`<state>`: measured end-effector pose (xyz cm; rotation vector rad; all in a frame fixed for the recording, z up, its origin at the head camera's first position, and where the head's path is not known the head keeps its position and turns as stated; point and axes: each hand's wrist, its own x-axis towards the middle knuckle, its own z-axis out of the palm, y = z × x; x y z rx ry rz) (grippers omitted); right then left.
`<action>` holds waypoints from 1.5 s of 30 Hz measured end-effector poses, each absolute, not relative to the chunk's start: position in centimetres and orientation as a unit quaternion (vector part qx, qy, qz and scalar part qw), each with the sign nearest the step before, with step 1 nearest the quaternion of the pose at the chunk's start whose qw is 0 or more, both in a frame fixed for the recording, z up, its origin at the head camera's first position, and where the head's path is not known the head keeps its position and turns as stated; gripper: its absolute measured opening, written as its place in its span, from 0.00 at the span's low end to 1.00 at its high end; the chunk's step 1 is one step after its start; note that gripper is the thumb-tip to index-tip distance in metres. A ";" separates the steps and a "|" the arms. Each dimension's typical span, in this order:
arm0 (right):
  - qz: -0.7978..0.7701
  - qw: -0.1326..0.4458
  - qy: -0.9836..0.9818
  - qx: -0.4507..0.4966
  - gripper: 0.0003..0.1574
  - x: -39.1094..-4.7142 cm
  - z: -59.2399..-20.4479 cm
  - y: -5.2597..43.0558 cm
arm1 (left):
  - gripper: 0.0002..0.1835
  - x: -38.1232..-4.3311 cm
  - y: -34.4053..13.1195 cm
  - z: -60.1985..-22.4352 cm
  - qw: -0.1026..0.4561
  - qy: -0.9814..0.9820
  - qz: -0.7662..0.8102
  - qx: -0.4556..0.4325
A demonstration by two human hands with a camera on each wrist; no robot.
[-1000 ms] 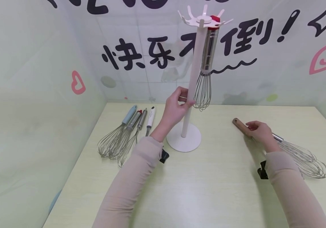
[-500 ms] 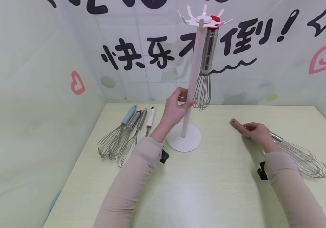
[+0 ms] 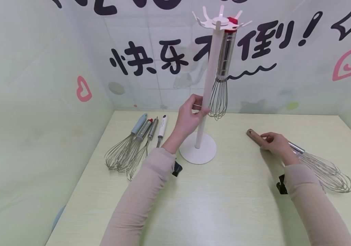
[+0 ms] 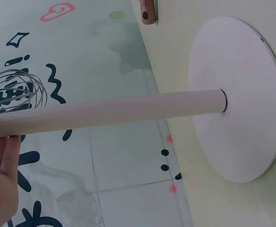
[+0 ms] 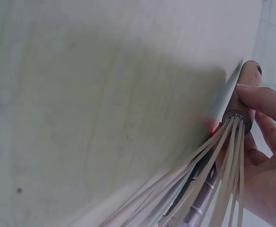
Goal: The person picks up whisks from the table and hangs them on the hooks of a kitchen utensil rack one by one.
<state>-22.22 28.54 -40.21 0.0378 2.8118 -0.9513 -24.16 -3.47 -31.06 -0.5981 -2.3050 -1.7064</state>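
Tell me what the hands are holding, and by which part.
The left hand holds the white round-based stand partway up its cylindrical pole. The right hand holds the pale-wired whisk by its brown wooden handle, near the wire end.

Head cam looks forward and down over the table [image 3: 224, 205], pretty far back. Left wrist cam's way closer, turned sideways toward the stand base [image 4: 251, 106], which head sees too; right wrist's super tight on the wooden handle [image 5: 248, 75], also in the head shot.
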 end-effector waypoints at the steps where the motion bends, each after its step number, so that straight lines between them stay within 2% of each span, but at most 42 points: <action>1: -0.321 0.085 0.943 0.015 0.32 -22.2 -40.1 28.5 | 0.16 -24.1 -3.5 -31.1 0.106 -0.783 -0.579 -0.203; 20: -0.416 0.024 0.908 0.028 0.35 -22.4 -36.7 27.5 | 0.16 -24.1 -3.5 -31.0 0.105 -0.786 -0.575 -0.200; 34: -0.489 0.010 0.871 0.036 0.38 -22.7 -33.5 26.8 | 0.15 -24.1 -3.4 -31.0 0.103 -0.783 -0.580 -0.198; 45: -0.539 -0.008 0.842 0.039 0.33 -23.1 -31.1 26.1 | 0.16 -24.1 -3.5 -31.0 0.104 -0.781 -0.583 -0.200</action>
